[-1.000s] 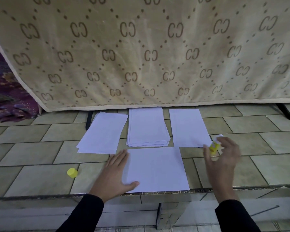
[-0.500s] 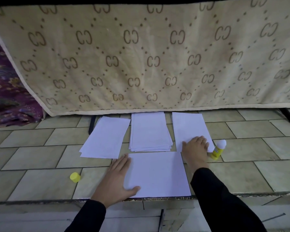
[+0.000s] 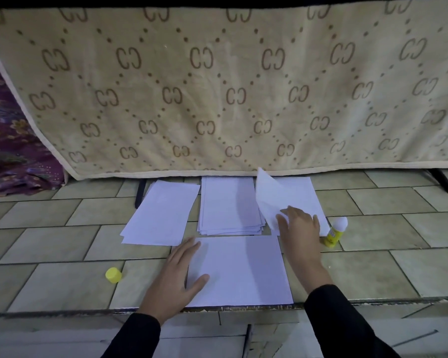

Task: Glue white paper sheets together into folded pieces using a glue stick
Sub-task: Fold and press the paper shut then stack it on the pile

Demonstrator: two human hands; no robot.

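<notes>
Your left hand (image 3: 175, 277) lies flat, fingers straight and released, on the left edge of the front sheet (image 3: 243, 272). Its thumb is spread across the paper and it grips nothing. This sheet lies flat on the tiled floor (image 3: 398, 223), and its near edge reaches the floor's front lip.

Your right hand (image 3: 299, 228) reaches forward to the right pile (image 3: 308, 195), and its fingers grasp the lifted sheet (image 3: 267, 200) at its near end. The far corner of that sheet is tilted up off the pile, so it shows against the hem of the blanket (image 3: 217, 86).

The glue stick (image 3: 335, 232) stands upright on the floor just right of your right hand. It is uncapped, with its white glue tip showing above the yellow body. Its yellow cap (image 3: 113, 275) lies well apart on the floor, left of your left hand.

Beyond the front sheet there are three lots of white paper in a row:
- The left sheets (image 3: 163, 213) are slightly skewed.
- The middle stack (image 3: 228, 205) is thicker, and its edges are fanned at the near end.
- The right pile is the one you are taking from.

The patterned beige blanket hangs behind them. A purple cloth (image 3: 8, 151) is at the far left, and a black stand leg (image 3: 441, 180) at the far right. Both your arms are in black sleeves.
</notes>
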